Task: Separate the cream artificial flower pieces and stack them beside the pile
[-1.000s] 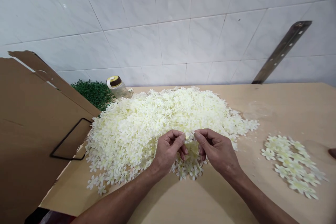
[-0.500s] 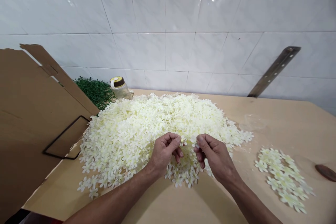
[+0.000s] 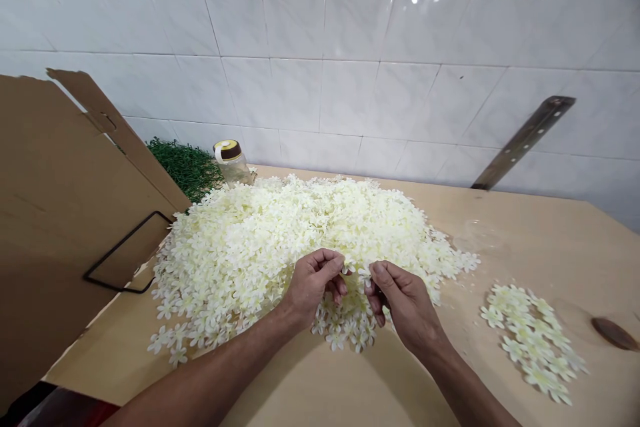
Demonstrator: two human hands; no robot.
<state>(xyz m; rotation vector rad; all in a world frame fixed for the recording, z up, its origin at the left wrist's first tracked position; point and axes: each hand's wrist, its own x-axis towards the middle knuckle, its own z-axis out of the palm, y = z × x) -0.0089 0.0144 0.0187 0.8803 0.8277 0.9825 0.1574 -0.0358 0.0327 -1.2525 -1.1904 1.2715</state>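
Observation:
A broad heap of cream-white artificial flowers (image 3: 280, 227) covers the middle of the table. At its front edge my left hand (image 3: 316, 283) is closed in a pinch, thumb against forefinger, on a small flower (image 3: 347, 267). My right hand (image 3: 403, 300), a short gap to the right, pinches another white flower (image 3: 365, 275) by its petals. Both hands hover over the near side of the heap, fingertips facing each other. Off to the right lies a separate small group of pale yellow-white flowers (image 3: 535, 340), flat on the table.
An upright cardboard box (image 3: 65, 227) stands at the left, with a thin black metal frame (image 3: 117, 250) against it. Behind the heap are a lidded bottle (image 3: 233, 163) and green artificial grass (image 3: 185, 167). A metal strip (image 3: 525, 140) leans on the tiled wall; a brown oval piece (image 3: 615, 333) lies far right.
The camera view has shifted slightly. My right hand has come a little closer to my left and lower, its flower now turned so that more petals show.

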